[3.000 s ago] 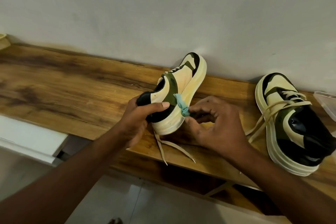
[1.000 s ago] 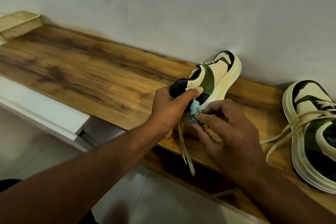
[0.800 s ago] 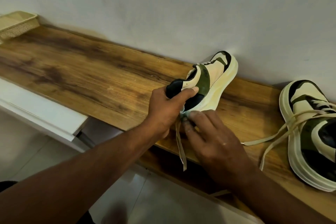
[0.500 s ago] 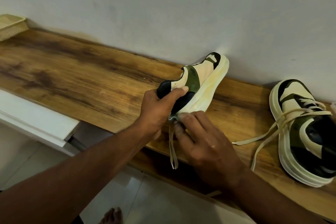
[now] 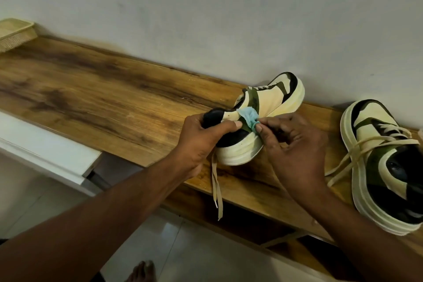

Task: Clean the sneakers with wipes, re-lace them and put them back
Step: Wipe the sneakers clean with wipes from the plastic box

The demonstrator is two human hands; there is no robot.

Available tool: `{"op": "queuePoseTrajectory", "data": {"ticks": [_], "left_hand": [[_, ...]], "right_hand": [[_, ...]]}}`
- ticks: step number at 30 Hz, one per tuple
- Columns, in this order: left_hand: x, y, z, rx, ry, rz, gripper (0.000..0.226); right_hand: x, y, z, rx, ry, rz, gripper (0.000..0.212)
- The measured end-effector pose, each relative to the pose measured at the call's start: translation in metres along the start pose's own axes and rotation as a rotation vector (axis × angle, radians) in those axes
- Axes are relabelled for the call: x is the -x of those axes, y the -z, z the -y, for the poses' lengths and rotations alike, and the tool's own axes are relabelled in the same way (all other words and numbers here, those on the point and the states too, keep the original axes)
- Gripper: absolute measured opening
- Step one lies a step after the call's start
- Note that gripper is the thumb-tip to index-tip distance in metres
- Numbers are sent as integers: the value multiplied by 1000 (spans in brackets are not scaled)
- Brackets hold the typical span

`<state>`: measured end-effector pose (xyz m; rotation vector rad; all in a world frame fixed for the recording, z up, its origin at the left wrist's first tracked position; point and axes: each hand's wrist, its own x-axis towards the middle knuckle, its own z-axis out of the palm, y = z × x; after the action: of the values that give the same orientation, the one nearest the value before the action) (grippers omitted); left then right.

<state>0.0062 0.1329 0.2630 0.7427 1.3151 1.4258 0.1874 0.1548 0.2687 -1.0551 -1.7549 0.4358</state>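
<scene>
A cream, olive and black sneaker (image 5: 270, 101) lies tilted on its side on the wooden shelf (image 5: 103, 98), toe toward the wall. My left hand (image 5: 201, 142) grips its black heel, thumb across the side. My right hand (image 5: 295, 144) pinches a crumpled blue wipe (image 5: 248, 117) against the olive side panel. Loose cream laces (image 5: 216, 185) hang from this shoe over the shelf's front edge. The second sneaker (image 5: 386, 162) sits upright on the shelf at the right, its laces trailing loose.
A woven basket (image 5: 14, 34) stands at the shelf's far left against the white wall. A white ledge (image 5: 45, 151) juts out below the shelf on the left. Tiled floor and a bare foot (image 5: 143, 271) show beneath.
My right hand has moved the wipe up from the sole's lower edge onto the side panel of the sneaker. The left hand keeps its grip on the heel.
</scene>
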Motion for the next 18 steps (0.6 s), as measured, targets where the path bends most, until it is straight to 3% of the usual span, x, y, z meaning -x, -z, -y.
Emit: {"op": "queuePoseTrajectory", "data": {"ticks": [8,12,18], "left_hand": [[4,-4,0,36,-32,117,26],[2,-2,3,45,-57,79,38],[2,0,3,-14,-70,83,21]], "right_hand": [[-18,12,-14,11,-82,-24,20],[-1,3,2,28,134,113,19],[-2,5,-1,75,366,184,16]]}}
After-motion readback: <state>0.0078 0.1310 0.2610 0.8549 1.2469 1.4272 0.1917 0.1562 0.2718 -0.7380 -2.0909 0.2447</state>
